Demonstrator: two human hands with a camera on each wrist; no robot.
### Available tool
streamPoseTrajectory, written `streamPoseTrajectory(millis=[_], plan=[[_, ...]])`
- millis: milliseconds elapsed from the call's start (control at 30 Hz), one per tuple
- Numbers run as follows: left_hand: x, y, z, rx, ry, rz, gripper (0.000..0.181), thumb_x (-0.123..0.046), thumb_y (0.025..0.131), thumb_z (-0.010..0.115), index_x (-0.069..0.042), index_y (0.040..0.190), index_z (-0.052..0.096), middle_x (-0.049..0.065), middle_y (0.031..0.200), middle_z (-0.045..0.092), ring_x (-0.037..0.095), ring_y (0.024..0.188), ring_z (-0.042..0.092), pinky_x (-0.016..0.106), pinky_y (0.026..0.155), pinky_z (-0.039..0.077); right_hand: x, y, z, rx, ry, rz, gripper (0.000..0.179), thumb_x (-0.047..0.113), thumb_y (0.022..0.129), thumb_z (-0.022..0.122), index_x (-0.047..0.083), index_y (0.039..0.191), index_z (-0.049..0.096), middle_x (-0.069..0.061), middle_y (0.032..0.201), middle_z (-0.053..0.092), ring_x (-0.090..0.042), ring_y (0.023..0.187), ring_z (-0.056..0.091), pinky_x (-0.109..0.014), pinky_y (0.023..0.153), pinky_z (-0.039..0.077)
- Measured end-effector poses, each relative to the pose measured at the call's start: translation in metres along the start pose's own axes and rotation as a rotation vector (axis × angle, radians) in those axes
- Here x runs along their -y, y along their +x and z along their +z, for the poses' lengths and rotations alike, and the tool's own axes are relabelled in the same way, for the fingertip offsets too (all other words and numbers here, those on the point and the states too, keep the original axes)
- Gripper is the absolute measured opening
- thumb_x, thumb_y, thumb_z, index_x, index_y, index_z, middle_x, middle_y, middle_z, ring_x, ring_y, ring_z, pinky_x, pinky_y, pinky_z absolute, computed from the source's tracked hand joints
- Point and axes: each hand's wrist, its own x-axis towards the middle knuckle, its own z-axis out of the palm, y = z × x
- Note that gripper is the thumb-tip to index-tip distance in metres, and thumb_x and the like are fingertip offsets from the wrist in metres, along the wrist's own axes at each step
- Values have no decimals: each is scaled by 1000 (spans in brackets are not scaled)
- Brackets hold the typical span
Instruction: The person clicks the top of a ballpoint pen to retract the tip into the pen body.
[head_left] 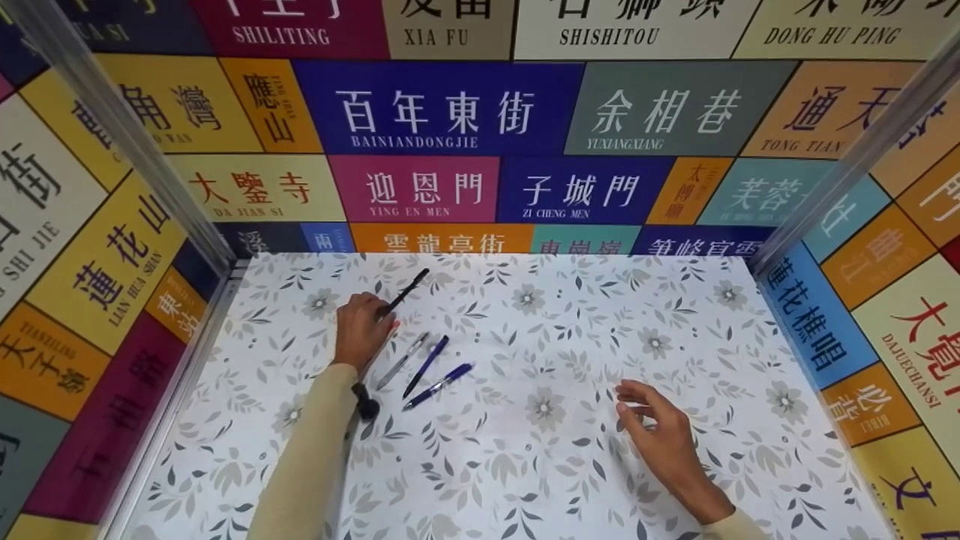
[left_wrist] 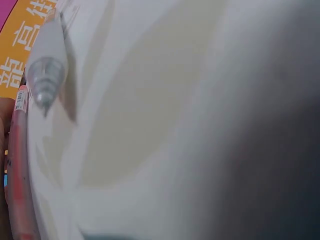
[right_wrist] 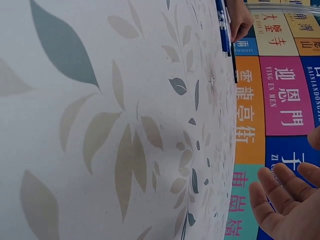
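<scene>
My left hand [head_left: 361,330] pinches a dark pen [head_left: 409,289] over the left part of the table. In the left wrist view, a pen with a reddish barrel and a small white label [left_wrist: 20,150] stands beside the fingers at the left edge. Just right of that hand lie a clear grey pen [head_left: 401,362] and two blue pens, the nearer one [head_left: 439,386] slanting more than the other [head_left: 426,366]. A pale pen's metal tip [left_wrist: 46,82] shows close up in the left wrist view. My right hand [head_left: 664,435] holds nothing, fingers loosely bent, well apart from the pens.
A white floral cloth [head_left: 555,480] covers the table. Panels with coloured lettered signs [head_left: 435,109] stand behind and on both sides. Clear corner strips [head_left: 847,157] run up at the left and right back corners. A small black device [head_left: 366,403] sits at the left wrist.
</scene>
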Motion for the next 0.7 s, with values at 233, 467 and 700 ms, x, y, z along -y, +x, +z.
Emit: streamPoseTrajectory(millis=[233, 467, 700], plan=[[-2, 5, 4, 25, 22, -27, 18, -20, 96, 85, -3, 104, 84, 15, 105, 73, 39, 106, 66, 60, 91, 48, 0, -1, -1, -1, 5, 2, 38, -2, 99, 79, 9, 135, 74, -5, 123, 80, -18, 105, 76, -14, 88, 56], [-8, 11, 6, 52, 19, -55, 22, -20, 99, 83, -1, 108, 83, 17, 111, 74, 38, 111, 66, 59, 98, 48, 1, -1, -2, -12, 27, -27, 39, -4, 99, 79, 10, 135, 74, -7, 122, 80, -22, 106, 77, -13, 88, 56], [-15, 15, 7, 60, 11, -95, 15, -14, 103, 75, -2, 104, 84, 16, 106, 77, 38, 105, 68, 60, 96, 49, 2, -3, -1, -13, 38, -36, 40, -5, 99, 78, 8, 136, 73, -8, 123, 80, -28, 104, 77, -13, 88, 55]])
